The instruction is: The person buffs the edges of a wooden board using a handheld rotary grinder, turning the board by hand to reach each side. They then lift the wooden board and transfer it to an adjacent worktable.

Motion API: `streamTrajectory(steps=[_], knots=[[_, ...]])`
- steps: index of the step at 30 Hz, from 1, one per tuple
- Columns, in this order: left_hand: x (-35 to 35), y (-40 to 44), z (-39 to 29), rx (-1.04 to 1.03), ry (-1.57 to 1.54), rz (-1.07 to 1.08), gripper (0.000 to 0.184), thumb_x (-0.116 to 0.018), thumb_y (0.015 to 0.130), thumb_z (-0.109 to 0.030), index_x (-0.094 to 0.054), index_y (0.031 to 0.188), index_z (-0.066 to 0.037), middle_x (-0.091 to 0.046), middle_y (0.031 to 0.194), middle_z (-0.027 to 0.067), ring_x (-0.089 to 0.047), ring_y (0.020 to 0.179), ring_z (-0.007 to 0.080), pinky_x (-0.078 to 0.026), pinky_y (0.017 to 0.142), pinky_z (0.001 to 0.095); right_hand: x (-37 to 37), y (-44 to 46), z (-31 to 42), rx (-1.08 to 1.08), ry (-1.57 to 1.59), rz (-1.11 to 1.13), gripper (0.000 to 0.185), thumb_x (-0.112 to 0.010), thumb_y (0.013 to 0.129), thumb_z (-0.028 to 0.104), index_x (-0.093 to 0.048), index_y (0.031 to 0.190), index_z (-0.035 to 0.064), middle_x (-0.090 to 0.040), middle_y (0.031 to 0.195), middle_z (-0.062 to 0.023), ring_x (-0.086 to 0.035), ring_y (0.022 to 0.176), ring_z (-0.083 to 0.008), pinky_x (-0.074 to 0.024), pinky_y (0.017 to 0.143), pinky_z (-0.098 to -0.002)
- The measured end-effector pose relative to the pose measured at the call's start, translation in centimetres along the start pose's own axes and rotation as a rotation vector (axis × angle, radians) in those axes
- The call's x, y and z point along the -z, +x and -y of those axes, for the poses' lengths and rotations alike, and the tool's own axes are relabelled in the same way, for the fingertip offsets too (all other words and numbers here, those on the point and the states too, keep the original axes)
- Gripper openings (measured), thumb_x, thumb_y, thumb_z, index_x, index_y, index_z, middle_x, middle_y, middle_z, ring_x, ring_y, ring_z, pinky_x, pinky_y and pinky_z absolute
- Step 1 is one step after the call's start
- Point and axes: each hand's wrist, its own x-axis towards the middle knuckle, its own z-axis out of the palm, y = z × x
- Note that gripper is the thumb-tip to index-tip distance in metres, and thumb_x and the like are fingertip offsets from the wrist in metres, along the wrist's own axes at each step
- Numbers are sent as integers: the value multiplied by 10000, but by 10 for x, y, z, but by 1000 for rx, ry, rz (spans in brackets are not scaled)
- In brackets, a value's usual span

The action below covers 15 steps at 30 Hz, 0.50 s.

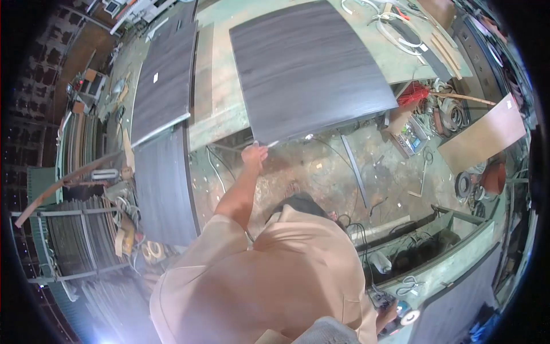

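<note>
Here's the person's left hand (pixel 254 157) at the near corner of the dark panel (pixel 309 69) on the bench (pixel 222 109), fingers partly curled, grip unclear; pressing that overhanging corner could tip it. Right hand (pixel 388 314) beside a disc tool (pixel 404 308), fingers unreadable. Underfoot, cables (pixel 356 229) and 1 long bar (pixel 355 172) could trip feet.

I see a dark panel (pixel 309 69) with a smooth, wood-grained, slightly glossy surface, and a beige cloth shirt (pixel 258 275).
</note>
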Motion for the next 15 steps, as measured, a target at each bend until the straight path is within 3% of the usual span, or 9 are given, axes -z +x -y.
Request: streamTrajectory(steps=[1,2,3,4,6,10,11,13,15], knots=[[4,4,-1,58,-37,22,281,-572,1045,-192,-560,1225,23,-684,1100,163,-729,926,290,-602,729,386,8,-16,-3,6,-24,-7,952,-862,688,489,-481,1515,209,-753,869,-188,-732,785,-398,-562,717,-505],[6,9,2,78,-46,14,281,-572,1045,-192,-560,1225,23,-684,1100,163,-729,926,290,-602,729,386,35,-17,38,37,-358,80,879,-802,761,594,-569,1422,65,-744,881,-246,-730,799,-415,-572,741,-515],[9,15,6,105,-87,36,285,-576,1042,-188,-561,1244,13,-678,1117,161,-726,937,293,-600,738,382,72,-61,145,-368,-125,-132,880,-692,837,703,-673,1202,-97,-732,896,-289,-727,826,-440,-583,771,-519],[13,20,9,131,-129,60,291,-581,1040,-183,-562,1264,3,-673,1135,160,-724,948,295,-598,746,379,77,-63,161,-362,-142,-142,880,-692,837,703,-673,1202,-97,-732,896,-289,-727,826,-440,-583,771,-519],[21,27,19,138,-188,99,297,-590,1036,-178,-562,1277,-6,-669,1127,150,-724,947,295,-597,754,377,82,-66,177,-266,-335,-274,943,-602,877,757,-710,993,-172,-730,899,-305,-719,845,-470,-583,782,-522],[21,2,0,105,-161,135,305,-627,1026,-215,-580,1269,-37,-656,1117,99,-690,1021,259,-568,870,408,86,-67,247,-129,-367,-377,875,-593,892,744,-740,1050,-104,-730,1026,-308,-711,964,-460,-559,847,-539],[21,4,-1,112,-177,128,305,-627,1026,-215,-580,1269,-37,-656,1117,99,-690,1021,259,-568,870,408,89,-68,274,-214,-314,-296,835,-609,891,730,-746,1101,-66,-731,1105,-278,-704,1023,-436,-540,902,-539],[21,9,-4,43,-26,172,354,-696,984,-283,-643,1237,-41,-674,1058,68,-719,925,208,-601,704,345,77,-68,305,-91,-205,-289,772,-621,902,702,-756,1141,-20,-747,1115,-228,-705,1045,-405,-532,930,-517],[18,12,-14,34,19,194,350,-711,971,-315,-676,1183,-39,-675,1019,49,-708,884,181,-601,685,337,73,-70,334,7,-206,-285,752,-625,907,689,-757,1149,-10,-750,1119,-216,-704,1051,-397,-531,934,-509]])
